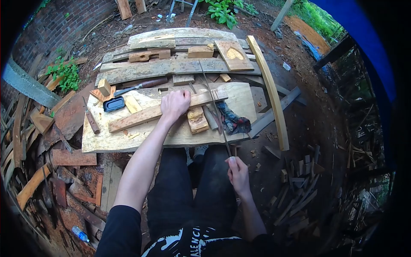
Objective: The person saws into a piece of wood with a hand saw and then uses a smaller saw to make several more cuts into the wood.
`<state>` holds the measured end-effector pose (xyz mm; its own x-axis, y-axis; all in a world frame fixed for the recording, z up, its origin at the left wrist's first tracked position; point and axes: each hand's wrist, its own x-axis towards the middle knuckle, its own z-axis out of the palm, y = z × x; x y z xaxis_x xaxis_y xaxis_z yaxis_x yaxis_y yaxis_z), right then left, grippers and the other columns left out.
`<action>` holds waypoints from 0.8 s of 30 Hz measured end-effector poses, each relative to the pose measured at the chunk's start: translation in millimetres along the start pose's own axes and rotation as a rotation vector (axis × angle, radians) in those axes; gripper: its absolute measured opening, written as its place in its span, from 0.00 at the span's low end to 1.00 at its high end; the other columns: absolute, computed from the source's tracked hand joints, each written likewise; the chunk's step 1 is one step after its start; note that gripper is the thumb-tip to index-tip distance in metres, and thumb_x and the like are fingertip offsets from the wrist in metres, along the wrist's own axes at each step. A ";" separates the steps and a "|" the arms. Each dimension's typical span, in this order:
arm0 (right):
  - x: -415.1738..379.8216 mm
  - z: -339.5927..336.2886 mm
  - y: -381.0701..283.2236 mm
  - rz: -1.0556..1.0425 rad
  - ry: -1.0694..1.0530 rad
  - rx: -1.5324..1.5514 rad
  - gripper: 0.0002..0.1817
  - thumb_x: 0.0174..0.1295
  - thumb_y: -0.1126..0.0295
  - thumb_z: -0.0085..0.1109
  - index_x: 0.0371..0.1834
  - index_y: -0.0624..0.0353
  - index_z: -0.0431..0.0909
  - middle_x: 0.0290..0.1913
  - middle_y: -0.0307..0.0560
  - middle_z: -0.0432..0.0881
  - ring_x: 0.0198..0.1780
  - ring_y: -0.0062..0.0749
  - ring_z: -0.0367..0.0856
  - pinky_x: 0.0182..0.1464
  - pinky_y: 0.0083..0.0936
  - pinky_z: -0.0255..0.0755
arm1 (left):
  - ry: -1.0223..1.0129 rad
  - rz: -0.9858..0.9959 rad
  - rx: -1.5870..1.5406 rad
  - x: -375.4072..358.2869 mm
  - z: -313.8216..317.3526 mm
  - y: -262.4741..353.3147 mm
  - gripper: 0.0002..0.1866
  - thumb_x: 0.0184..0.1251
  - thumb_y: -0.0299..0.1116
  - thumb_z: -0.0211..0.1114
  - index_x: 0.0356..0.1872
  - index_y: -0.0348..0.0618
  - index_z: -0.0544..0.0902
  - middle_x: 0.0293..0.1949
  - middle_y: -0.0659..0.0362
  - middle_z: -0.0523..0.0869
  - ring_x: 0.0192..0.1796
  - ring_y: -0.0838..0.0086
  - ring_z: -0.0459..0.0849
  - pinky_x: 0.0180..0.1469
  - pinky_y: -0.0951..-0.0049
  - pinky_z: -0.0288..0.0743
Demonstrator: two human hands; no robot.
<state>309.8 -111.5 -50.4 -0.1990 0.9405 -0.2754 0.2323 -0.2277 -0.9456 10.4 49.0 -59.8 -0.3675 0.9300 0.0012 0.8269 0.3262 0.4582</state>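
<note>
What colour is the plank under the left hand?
The plank is light brown, shown in the head view.

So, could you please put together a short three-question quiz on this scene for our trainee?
1. Which hand holds the long thin tool?

2. True or false: the left hand is on the wooden bar.

3. Which shape shows on the board lying at the far right of the work area, beyond the wooden bar?
A. A star
B. A heart
C. A square

Key:
1. The right hand.
2. True.
3. B.
</note>
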 end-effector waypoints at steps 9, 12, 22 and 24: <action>62.7 13.9 -15.8 0.044 0.033 0.067 0.25 0.79 0.48 0.56 0.37 0.61 0.81 0.16 0.28 0.65 0.18 0.10 0.62 0.21 0.18 0.52 | 0.026 0.025 0.003 -0.3 2.5 -1.7 0.30 0.77 0.50 0.46 0.35 0.36 0.91 0.34 0.35 0.89 0.40 0.40 0.90 0.49 0.46 0.82; 61.3 7.3 -16.9 0.083 0.007 0.132 0.25 0.80 0.48 0.55 0.41 0.63 0.83 0.15 0.28 0.65 0.17 0.10 0.62 0.19 0.17 0.52 | 0.025 -0.008 0.028 -2.0 5.2 -3.3 0.30 0.77 0.49 0.45 0.36 0.37 0.91 0.36 0.36 0.89 0.41 0.41 0.90 0.49 0.47 0.83; 48.4 19.3 1.9 -0.152 -0.004 0.063 0.26 0.82 0.48 0.49 0.46 0.65 0.82 0.15 0.29 0.65 0.14 0.11 0.60 0.18 0.16 0.52 | 0.016 -0.014 -0.006 -3.8 -0.9 1.3 0.30 0.77 0.49 0.45 0.35 0.36 0.91 0.36 0.36 0.90 0.42 0.41 0.90 0.50 0.46 0.82; 48.2 21.3 -0.8 -0.078 0.031 0.084 0.22 0.79 0.52 0.57 0.40 0.63 0.82 0.21 0.25 0.65 0.22 0.07 0.60 0.24 0.17 0.51 | -0.003 -0.008 0.000 -2.1 -1.2 0.5 0.30 0.77 0.49 0.44 0.36 0.37 0.91 0.37 0.36 0.90 0.43 0.41 0.90 0.51 0.46 0.82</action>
<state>279.8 -71.4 -66.6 -0.1832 0.9634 -0.1959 0.1368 -0.1724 -0.9755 11.1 46.9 -58.5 -0.3733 0.9277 -0.0051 0.8237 0.3339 0.4582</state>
